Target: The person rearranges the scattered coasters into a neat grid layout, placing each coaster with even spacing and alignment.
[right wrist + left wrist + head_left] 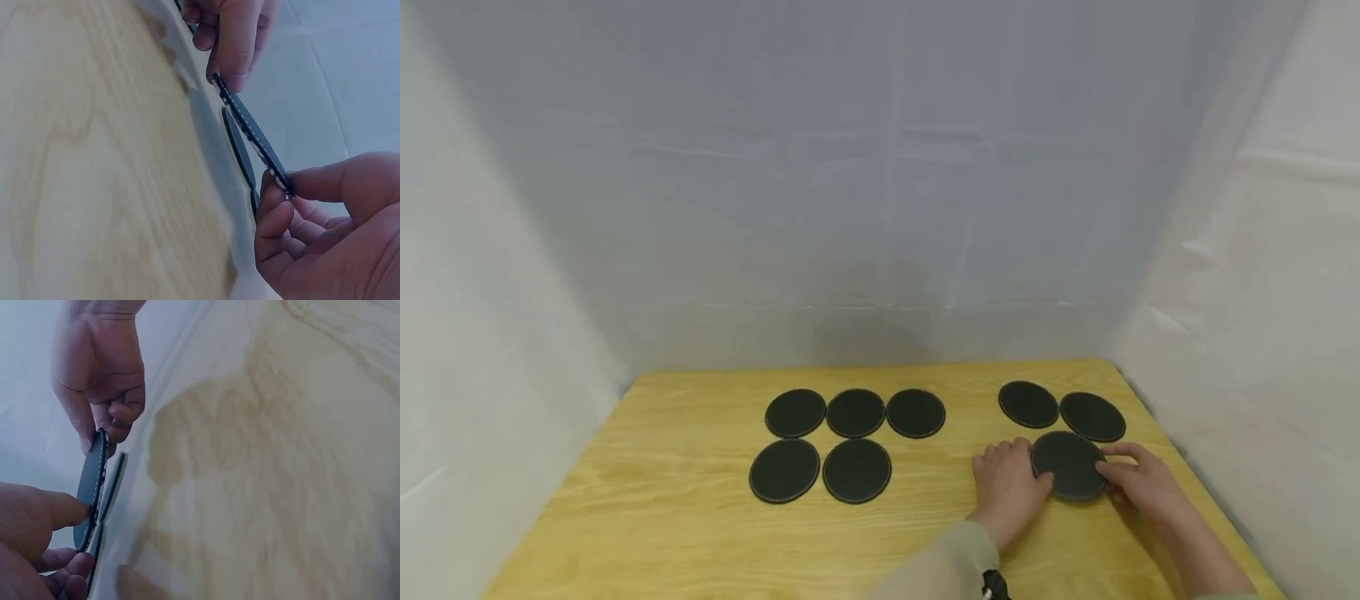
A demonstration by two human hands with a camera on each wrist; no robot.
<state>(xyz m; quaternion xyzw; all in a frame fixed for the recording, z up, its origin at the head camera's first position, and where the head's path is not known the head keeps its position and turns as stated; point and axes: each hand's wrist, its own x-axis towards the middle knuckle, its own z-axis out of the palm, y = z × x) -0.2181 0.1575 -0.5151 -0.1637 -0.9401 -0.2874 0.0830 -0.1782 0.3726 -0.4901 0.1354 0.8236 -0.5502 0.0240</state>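
A round black coaster (1067, 467) with a stitched edge is held between my two hands, raised off the table in both wrist views. My left hand (1009, 492) pinches its left edge, thumb on the upper face and fingers beneath. At the opposite edge my right hand (1146, 487) pinches it the same way. In the left wrist view the coaster (92, 494) appears edge-on, as does the coaster (255, 137) in the right wrist view. Just beyond it lie two more coasters, one at the left (1028, 404) and one at the right (1093, 417).
Several matching coasters lie flat in two rows on the left: a back row with a middle coaster (856, 413), and a front row with a right coaster (857, 471). The wooden table (700, 533) is bounded by pale sheeting (880, 208) behind and on both sides.
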